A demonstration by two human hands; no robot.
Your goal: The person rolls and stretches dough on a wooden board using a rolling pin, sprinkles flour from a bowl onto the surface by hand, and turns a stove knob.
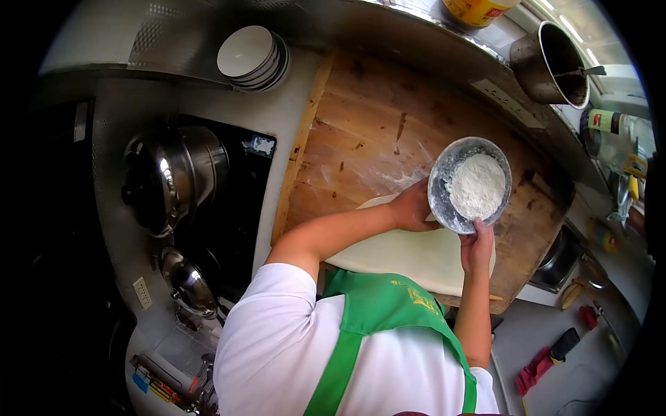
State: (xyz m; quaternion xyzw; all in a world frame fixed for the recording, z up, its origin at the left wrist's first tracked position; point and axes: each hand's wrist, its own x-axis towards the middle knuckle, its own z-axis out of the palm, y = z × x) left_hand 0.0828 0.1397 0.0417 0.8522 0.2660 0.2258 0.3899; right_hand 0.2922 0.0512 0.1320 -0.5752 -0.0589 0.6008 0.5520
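A metal bowl (437,182) with a mound of white flour (479,186) in it is held up over the wooden board (368,125). My left hand (414,208) grips the bowl's lower left side, its fingers partly hidden against the bowl. With the thumb over the near rim, my right hand (477,246) is closed on the bowl too. Below the hands a large, thin, pale sheet of dough (402,260) lies flat on the board, partly covered by my left arm and the green apron. Loose flour dusts the board beyond the dough.
Left of the board, a large lidded steel pot (177,177) stands on a black stove, a pan with a lid (189,281) nearby. Stacked bowls (251,55) stand at the back left. A metal container (551,66) and bottles line the sill on the right.
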